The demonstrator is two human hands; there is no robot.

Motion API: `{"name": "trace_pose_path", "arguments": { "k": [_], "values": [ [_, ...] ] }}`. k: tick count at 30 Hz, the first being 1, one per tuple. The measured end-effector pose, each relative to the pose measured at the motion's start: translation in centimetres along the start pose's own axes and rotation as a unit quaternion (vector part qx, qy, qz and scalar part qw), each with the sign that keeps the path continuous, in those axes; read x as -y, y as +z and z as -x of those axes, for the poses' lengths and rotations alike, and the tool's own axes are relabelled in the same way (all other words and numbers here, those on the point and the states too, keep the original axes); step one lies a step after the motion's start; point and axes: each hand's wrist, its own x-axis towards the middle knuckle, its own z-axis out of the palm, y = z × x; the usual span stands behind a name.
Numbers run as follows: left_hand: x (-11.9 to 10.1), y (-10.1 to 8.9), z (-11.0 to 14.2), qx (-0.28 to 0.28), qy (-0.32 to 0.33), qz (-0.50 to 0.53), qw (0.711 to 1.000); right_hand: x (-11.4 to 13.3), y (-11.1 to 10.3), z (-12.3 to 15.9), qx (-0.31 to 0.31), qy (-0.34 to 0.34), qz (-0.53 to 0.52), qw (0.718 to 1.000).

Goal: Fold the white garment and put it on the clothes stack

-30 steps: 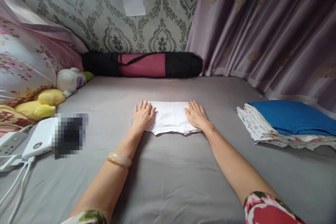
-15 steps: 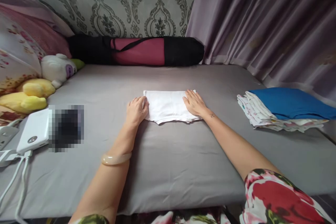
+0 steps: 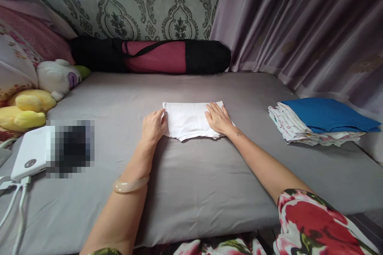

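Note:
A folded white garment (image 3: 187, 119) lies flat in the middle of the grey bed sheet (image 3: 191, 183). My left hand (image 3: 153, 126) is at its left edge, fingers curled against that edge with the thumb on the cloth. My right hand (image 3: 218, 118) lies flat on the garment's right end, fingers stretched out and together. A pale bangle (image 3: 131, 185) sits on my left forearm.
A stack of folded clothes with a blue piece on top (image 3: 323, 121) lies at the right. A black and pink rolled bag (image 3: 149, 56) rests along the wall. Plush toys (image 3: 44, 91), pillows, a white power bank (image 3: 28, 159) and cables are at the left. Curtains hang at the right.
My left hand has slid off the top of the garment to its left edge and curled its fingers. My right hand has stayed flat. The camera has pulled back and tilted down.

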Motion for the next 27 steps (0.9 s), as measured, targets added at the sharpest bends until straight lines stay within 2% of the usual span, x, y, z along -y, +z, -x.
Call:
{"name": "trace_pose_path", "arguments": {
  "k": [4, 9, 14, 18, 22, 27],
  "values": [
    [0.1, 0.1, 0.0, 0.000, 0.005, 0.010, 1.000, 0.0, 0.5, 0.0, -0.006, -0.003, 0.013, 1.000],
    [0.0, -0.2, 0.0, 0.003, 0.001, 0.009, 1.000, 0.0, 0.2, 0.1, -0.012, -0.006, 0.006, 1.000],
    [0.1, -0.1, 0.0, 0.000, 0.002, 0.017, 1.000, 1.8, -0.4, 0.6, -0.021, 0.011, -0.012, 1.000],
    [0.3, 0.2, -0.1, -0.006, 0.006, 0.018, 1.000, 3.1, 0.0, 0.6, -0.045, 0.014, -0.027, 0.999],
    [0.3, 0.3, -0.1, -0.012, 0.004, 0.018, 1.000, 3.1, 0.7, 0.6, -0.062, 0.017, -0.028, 0.998],
    [0.2, 0.1, -0.1, -0.007, 0.000, 0.032, 0.999, 3.1, 0.3, 0.6, -0.049, 0.016, -0.012, 0.999]
  ]
}}
